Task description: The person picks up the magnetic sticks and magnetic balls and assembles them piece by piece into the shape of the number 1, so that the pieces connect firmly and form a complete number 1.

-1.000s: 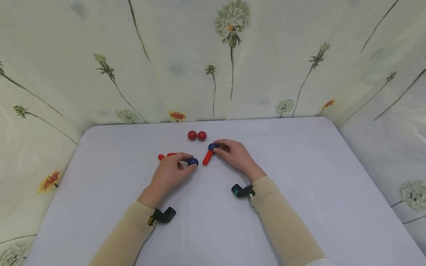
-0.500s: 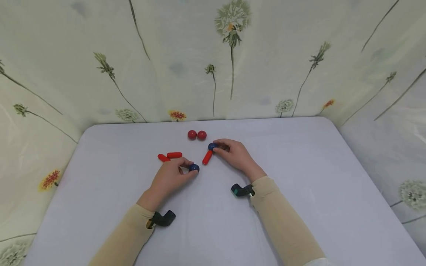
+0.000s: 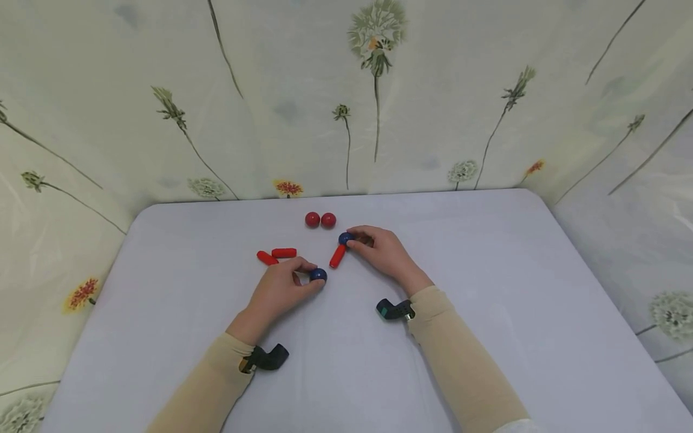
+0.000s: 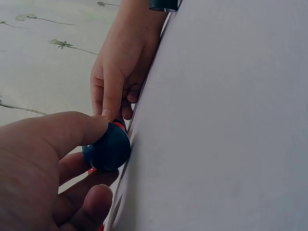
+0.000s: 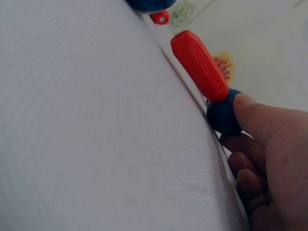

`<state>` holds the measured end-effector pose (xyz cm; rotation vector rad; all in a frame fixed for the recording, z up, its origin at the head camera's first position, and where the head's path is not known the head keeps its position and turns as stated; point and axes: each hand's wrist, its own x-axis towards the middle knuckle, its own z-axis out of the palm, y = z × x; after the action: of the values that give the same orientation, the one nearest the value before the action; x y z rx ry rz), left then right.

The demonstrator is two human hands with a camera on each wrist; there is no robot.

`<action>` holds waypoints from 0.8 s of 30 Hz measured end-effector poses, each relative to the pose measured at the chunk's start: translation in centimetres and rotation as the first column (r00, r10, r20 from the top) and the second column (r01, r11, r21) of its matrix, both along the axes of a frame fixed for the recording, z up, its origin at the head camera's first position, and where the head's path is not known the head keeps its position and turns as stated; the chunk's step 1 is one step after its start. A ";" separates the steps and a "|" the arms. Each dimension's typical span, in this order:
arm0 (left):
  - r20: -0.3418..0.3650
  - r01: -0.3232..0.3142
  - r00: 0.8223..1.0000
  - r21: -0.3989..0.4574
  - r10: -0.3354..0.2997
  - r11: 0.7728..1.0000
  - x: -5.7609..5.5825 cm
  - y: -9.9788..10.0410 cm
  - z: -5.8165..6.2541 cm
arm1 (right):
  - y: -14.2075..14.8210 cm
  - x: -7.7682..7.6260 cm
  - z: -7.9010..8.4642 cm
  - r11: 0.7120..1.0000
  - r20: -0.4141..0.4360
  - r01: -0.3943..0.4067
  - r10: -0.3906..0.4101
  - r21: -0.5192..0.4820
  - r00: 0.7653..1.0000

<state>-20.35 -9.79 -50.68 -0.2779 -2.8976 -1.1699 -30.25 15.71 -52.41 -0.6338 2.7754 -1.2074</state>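
Observation:
My left hand (image 3: pixel 278 290) pinches a dark blue ball (image 3: pixel 318 275) between thumb and fingers, low over the table. In the left wrist view that glossy ball (image 4: pixel 109 148) sits at the thumb tip. My right hand (image 3: pixel 383 251) pinches a second blue ball (image 3: pixel 345 239). A ridged red rod (image 3: pixel 337 257) touches this ball and points from it toward the front left. The right wrist view shows the red rod (image 5: pixel 198 65) joined end-on to the ball (image 5: pixel 222 114), its free end angled upward in that view. A gap separates the left hand's ball from the rod.
Two red balls (image 3: pixel 320 220) rest side by side behind the hands. Left of them lie two loose red rods, one level (image 3: pixel 284 253) and one slanted (image 3: pixel 267 258), beside my left hand. A white cloth covers the table (image 3: pixel 487 270); a flowered curtain (image 3: pixel 303 90) hangs behind its far edge.
My left hand has drawn the blue ball a little toward the front and right, uncovering the two loose red rods. My right hand, with its ball and rod, has stayed in place.

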 end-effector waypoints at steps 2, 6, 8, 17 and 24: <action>-0.003 -0.004 1.000 0.000 0.004 1.000 0.0 0.0 -0.1 | 0.0 0.0 0.0 1.000 0.001 0.002 -0.002 -0.002 1.000; 0.010 -0.011 1.000 0.020 0.010 1.000 0.1 0.0 -0.1 | 0.0 0.0 0.0 1.000 0.003 0.004 -0.004 0.000 1.000; 0.021 -0.007 1.000 0.032 0.006 0.999 0.1 0.0 -0.1 | 0.1 0.0 -0.1 1.000 0.004 0.003 -0.003 0.001 1.000; 0.018 -0.009 1.000 0.050 0.008 0.999 0.1 0.1 -0.3 | 0.0 0.0 0.1 1.000 0.001 0.005 -0.005 -0.002 1.000; -0.014 0.003 1.000 0.059 -0.002 0.998 -0.2 0.3 -0.7 | 0.0 -0.1 0.0 1.000 -0.008 0.002 -0.002 0.006 1.000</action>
<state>-20.52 -9.51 -51.41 -0.2875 -2.8459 -1.2469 -30.32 15.73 -52.42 -0.6371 2.7857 -1.1984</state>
